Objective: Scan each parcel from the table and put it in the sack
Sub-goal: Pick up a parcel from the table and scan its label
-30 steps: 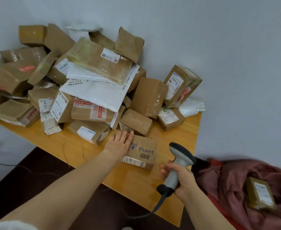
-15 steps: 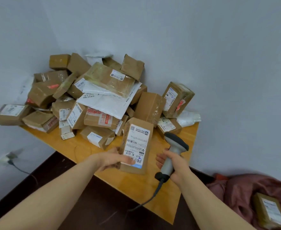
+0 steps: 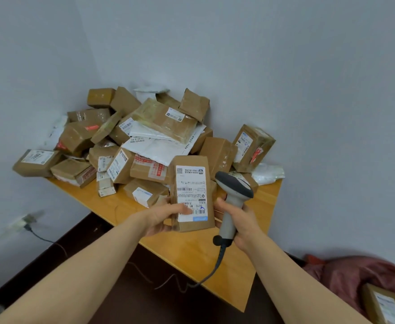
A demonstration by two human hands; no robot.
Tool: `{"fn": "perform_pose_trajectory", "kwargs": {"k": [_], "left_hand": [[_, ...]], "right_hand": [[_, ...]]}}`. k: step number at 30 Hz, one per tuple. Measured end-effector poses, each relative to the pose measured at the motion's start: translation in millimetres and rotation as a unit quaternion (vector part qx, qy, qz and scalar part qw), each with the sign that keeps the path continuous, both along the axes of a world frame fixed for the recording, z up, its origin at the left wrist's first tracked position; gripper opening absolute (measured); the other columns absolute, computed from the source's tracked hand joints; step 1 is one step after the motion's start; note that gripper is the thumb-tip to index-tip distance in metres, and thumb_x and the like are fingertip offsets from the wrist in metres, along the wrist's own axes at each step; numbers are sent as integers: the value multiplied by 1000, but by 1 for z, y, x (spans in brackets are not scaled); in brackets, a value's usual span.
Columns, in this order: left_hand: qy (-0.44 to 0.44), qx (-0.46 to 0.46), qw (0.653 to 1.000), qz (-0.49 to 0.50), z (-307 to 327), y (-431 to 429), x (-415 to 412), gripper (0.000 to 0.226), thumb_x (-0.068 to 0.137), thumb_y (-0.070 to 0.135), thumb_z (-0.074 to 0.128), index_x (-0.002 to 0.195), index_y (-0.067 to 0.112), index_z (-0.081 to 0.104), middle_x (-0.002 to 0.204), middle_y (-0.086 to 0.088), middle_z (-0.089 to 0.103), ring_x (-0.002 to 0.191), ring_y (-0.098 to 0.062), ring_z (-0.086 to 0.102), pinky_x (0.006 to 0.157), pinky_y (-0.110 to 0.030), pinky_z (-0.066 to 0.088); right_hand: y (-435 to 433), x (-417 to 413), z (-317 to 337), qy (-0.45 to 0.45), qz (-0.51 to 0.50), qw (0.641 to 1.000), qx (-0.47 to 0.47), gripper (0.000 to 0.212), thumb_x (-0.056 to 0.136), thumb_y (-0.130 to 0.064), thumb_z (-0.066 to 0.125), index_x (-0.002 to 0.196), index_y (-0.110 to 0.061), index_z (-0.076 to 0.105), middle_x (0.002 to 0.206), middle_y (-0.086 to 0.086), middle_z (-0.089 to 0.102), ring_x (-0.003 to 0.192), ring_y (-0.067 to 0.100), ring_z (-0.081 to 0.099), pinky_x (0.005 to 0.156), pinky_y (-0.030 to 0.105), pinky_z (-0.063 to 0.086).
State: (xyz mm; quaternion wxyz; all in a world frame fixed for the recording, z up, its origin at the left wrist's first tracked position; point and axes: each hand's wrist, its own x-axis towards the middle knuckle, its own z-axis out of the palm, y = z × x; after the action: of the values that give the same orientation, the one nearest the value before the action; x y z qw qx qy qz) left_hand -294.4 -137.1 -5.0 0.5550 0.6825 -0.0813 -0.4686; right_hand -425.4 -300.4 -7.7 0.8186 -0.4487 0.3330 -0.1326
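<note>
Your left hand (image 3: 161,218) grips the parcel (image 3: 193,195), label facing you, just beside your right hand (image 3: 240,220) wrapped round the scanner (image 3: 232,195): swing its head onto the barcode (image 3: 193,212) nearest your left hand.

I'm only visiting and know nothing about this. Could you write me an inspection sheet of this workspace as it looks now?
Surface: wooden table in a wall corner; front strip bare.
Job's things: pile of brown boxes and white mailers heaped at the back; one labelled parcel held up, label facing the camera; grey scanner beside it; dark red sack lower right, another parcel lying in it.
Clutter: nothing seen.
Grippers: left hand grips the held parcel; right hand grips the scanner's handle.
Cables: scanner cable runs down past the table edge; blurred plug and cord on the left wall.
Surroundings: grey walls, dark floor.
</note>
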Motion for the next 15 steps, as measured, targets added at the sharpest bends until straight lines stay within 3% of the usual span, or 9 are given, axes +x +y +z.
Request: {"fn": "perform_pose_trajectory", "kwargs": {"k": [4,8,11,15], "left_hand": [[-20,-6,1000,19,7,5,4,62,71,18,80,126,18,53,109,-1,72,108,-20,63,87,-38,54],[-22,3,999,-35,21,12,7,74,49,36,78,118,16,59,106,-3,73,102,-21,64,92,-38,50],[-4,-7,998,-65,27,17,13,80,47,40,78,120,13,58,115,-12,69,104,-26,63,103,-46,43],[15,-14,994,-108,34,17,13,77,49,34,79,119,10,58,112,-12,70,97,-23,69,83,-37,55]], "right_hand": [[0,-2,9,0,13,999,-32,28,80,-14,77,105,-15,65,94,9,75,83,21,73,64,33,55],[-11,-6,21,-11,-26,999,-45,28,78,-12,79,101,-14,64,86,7,74,61,15,68,51,27,49],[-23,-11,31,-35,-32,999,-21,35,66,-16,86,94,-14,65,79,5,70,57,15,62,49,28,48],[-27,-15,37,-43,14,999,5,56,49,-29,88,98,-12,65,78,7,69,57,16,60,49,28,48]]}}
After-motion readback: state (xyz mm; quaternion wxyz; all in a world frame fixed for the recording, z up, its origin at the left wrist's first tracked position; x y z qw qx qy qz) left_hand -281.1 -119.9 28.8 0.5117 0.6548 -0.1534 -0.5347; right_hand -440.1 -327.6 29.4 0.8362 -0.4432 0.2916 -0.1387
